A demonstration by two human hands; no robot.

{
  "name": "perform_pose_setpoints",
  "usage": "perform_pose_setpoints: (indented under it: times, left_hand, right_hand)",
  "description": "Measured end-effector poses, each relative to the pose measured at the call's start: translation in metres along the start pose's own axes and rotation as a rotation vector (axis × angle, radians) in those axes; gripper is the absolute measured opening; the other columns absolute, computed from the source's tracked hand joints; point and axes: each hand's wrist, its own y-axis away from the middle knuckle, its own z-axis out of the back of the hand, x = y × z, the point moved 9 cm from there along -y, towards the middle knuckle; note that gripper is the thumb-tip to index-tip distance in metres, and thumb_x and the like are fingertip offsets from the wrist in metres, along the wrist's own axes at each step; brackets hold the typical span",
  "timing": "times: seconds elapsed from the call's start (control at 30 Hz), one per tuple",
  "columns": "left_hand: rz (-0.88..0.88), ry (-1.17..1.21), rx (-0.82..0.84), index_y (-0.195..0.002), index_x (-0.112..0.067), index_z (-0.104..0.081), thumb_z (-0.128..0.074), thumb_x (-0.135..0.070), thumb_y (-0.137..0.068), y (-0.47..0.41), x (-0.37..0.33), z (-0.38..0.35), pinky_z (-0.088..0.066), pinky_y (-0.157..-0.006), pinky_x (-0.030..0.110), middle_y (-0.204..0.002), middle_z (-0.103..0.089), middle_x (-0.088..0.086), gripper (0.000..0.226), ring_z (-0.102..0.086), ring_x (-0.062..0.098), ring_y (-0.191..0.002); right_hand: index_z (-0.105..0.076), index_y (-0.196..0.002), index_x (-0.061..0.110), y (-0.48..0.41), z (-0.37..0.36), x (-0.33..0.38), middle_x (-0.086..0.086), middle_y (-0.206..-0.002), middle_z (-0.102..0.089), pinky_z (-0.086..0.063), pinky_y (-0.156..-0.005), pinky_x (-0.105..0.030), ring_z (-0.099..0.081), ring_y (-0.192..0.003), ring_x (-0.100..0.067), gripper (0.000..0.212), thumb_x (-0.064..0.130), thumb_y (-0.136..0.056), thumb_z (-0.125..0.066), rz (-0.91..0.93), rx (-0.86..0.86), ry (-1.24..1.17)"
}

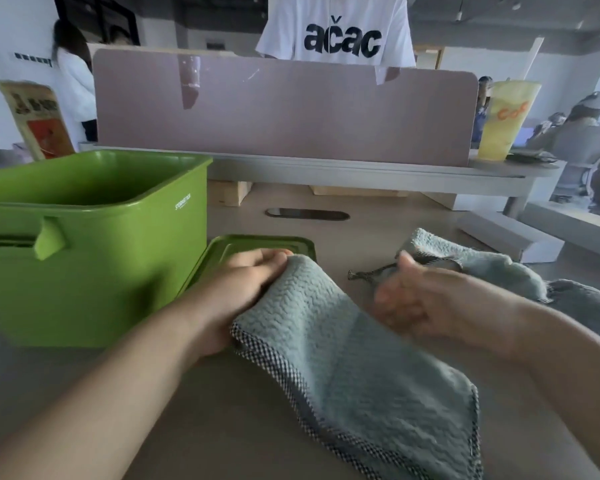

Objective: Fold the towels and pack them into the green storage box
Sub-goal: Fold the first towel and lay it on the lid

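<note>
Green storage box (94, 244): stands open at the left edge of the desk (222, 427). No towel shows in the part of its interior I can see. I judge packing not yet begun.

Lid (257, 244): lies flat on the desk, just beside the box's right wall.

Left hand (243, 282): my fingers are curled over the far left corner of the teal towel (343, 358) and pinch it, just in front of the lid.

Teal towel: spread across the desk's middle towards the near edge, with checked trim along its border. I judge it light, soft and limp. It will sag wherever it is unsupported and will hold no crease unless pressed. The plush face should grip well. The best hold is at the corners and along the trimmed hem, two points at once.

Right hand (416, 299): blurred. The fingers look loosely spread, palm inward, at the towel's right edge. I cannot tell whether it touches.

Second towel (482, 265): teal, crumpled towards the right edge of the desk, with a dark loop (368, 273) trailing left. A grey towel (586, 303) lies bunched just beyond it. Both are unfolded.
</note>
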Motion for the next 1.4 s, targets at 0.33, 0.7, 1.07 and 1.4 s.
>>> perform_pose_setpoints:
  times: [0.33, 0.7, 1.07, 1.4]
  left_hand:
    - [0.165, 0.435, 0.160, -0.094, -0.008, -0.069, -0.056, -0.035, -0.086, 0.002, 0.006, -0.015, -0.051, -0.079, 0.035, -0.086, -0.071, 0.010, 0.030, -0.067, 0.023, -0.076]
    - [-0.160, 0.314, -0.056, -0.105, -0.021, -0.066, -0.058, 0.006, -0.079, -0.005, -0.009, 0.001, -0.055, -0.069, 0.022, -0.088, -0.075, 0.005, 0.039, -0.069, 0.014, -0.073]
    - [-0.362, -0.037, -0.013, -0.109, -0.025, -0.064, -0.058, -0.023, -0.081, 0.010, -0.022, -0.016, -0.048, -0.090, 0.027, -0.102, -0.074, -0.008, 0.029, -0.068, 0.005, -0.097]
    - [-0.571, -0.196, -0.163, -0.077, -0.017, -0.069, -0.053, -0.047, -0.073, 0.024, -0.040, -0.011, -0.043, -0.059, 0.007, -0.071, -0.070, -0.015, 0.034, -0.058, -0.007, -0.065]
  right_hand:
    - [-0.072, -0.090, 0.004, -0.004, -0.053, 0.013, -0.018, -0.093, -0.074, -0.058, -0.068, -0.034, -0.071, -0.077, -0.029, 0.025, 0.020, -0.072, -0.075, 0.210, 0.047, -0.145]
    - [-0.072, -0.094, 0.000, 0.003, -0.049, 0.008, -0.016, -0.099, -0.075, -0.048, -0.094, -0.051, -0.067, -0.098, -0.037, 0.035, 0.028, -0.075, -0.067, 0.069, -0.002, -0.084]
    - [-0.045, -0.128, 0.057, 0.020, -0.010, 0.051, 0.003, -0.082, -0.060, -0.047, -0.079, -0.018, -0.056, -0.068, -0.010, 0.061, 0.039, -0.077, -0.073, 0.530, -0.444, 0.158]
    - [-0.061, -0.099, 0.037, 0.023, -0.015, 0.052, 0.009, -0.084, -0.067, -0.049, -0.065, -0.027, -0.061, -0.065, -0.013, 0.026, 0.043, -0.075, -0.068, 0.599, -0.433, 0.146]
